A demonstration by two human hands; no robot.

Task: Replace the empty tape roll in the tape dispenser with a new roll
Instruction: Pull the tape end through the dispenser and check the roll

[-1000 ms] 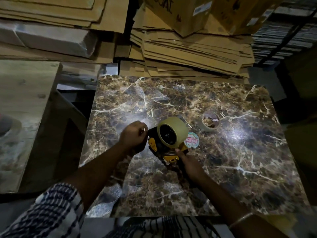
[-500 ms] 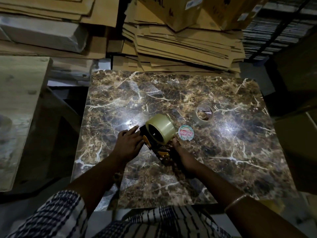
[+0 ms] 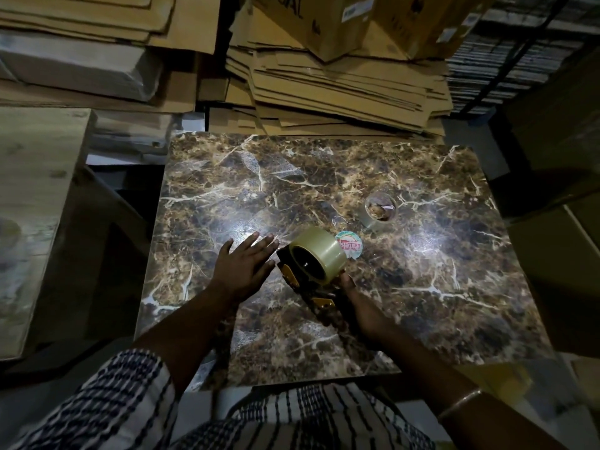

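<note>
Table: glossy slab point(image 3: 422, 319), dark brown marble pattern with pale veins; bright glare patches on the polish.
Tape dispenser: black frame with yellow-orange plastic parts point(image 3: 293, 279), lying near table centre, handle end pointing to 5 o'clock.
New roll: full roll of clear tan tape point(image 3: 319, 254), smooth cylinder with dark hollow core, seated on the dispenser at its 12 o'clock end.
Empty roll: thin, nearly bare ring point(image 3: 380, 210), translucent wall, lying flat at 1 o'clock from the dispenser, apart from it.
Round label: small paper disc point(image 3: 349, 248), teal rim, red print, flat on the slab, just beside the new roll at 2 o'clock.
Left hand: point(image 3: 243, 266) palm down, fingers straight and spread, holding nothing, lying along the dispenser's 9 o'clock side; contact with the frame cannot be confirmed.
Right hand: point(image 3: 360, 306) curled round the dispenser's handle, thumb reaching up to the roll's lower edge.
Surroundings: flattened corrugated cardboard point(image 3: 324, 86) stacked at 12 o'clock beyond the table; pale wood-grain board point(image 3: 35, 190) at 9 o'clock.
</note>
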